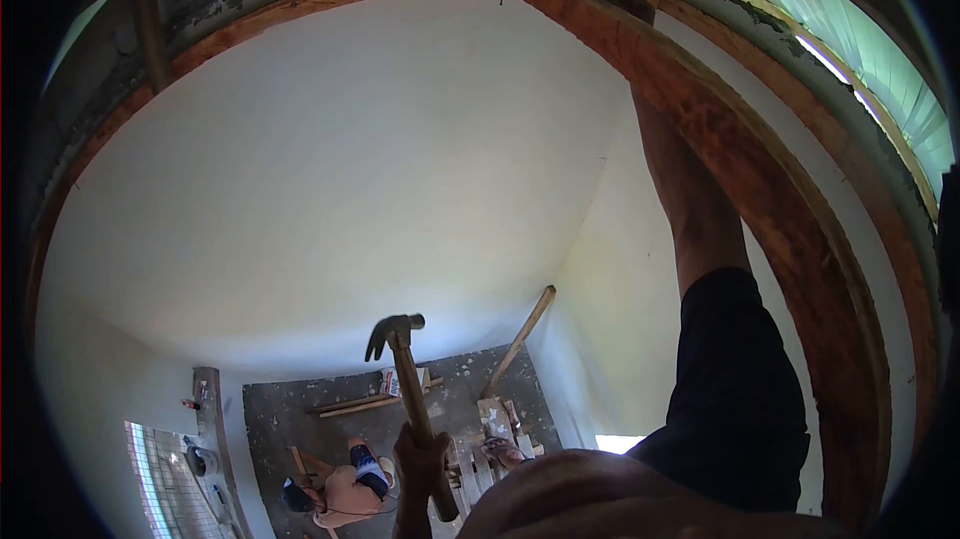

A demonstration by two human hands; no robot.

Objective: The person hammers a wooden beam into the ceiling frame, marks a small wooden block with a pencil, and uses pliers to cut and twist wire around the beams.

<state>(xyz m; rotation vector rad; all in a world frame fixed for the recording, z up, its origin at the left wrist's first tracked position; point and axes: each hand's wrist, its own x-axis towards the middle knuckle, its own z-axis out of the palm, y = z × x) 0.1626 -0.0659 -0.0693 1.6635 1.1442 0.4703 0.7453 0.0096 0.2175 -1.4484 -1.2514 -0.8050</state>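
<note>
My left hand is wrapped round the wooden handle of a claw hammer at the lower centre. The hammer stands nearly upright, its claw pointing left and its handle end below my fist. My right hand is not in view. To the right, my bare leg in dark shorts stretches up behind a thick reddish wooden beam. At the top, a dark foot rests by the beam's end. My bare torso fills the bottom centre.
Far below, a person in a cap is on the dark floor, near wooden boards and a box. A wooden pole leans in the corner above stacked planks. A barred window is at lower left.
</note>
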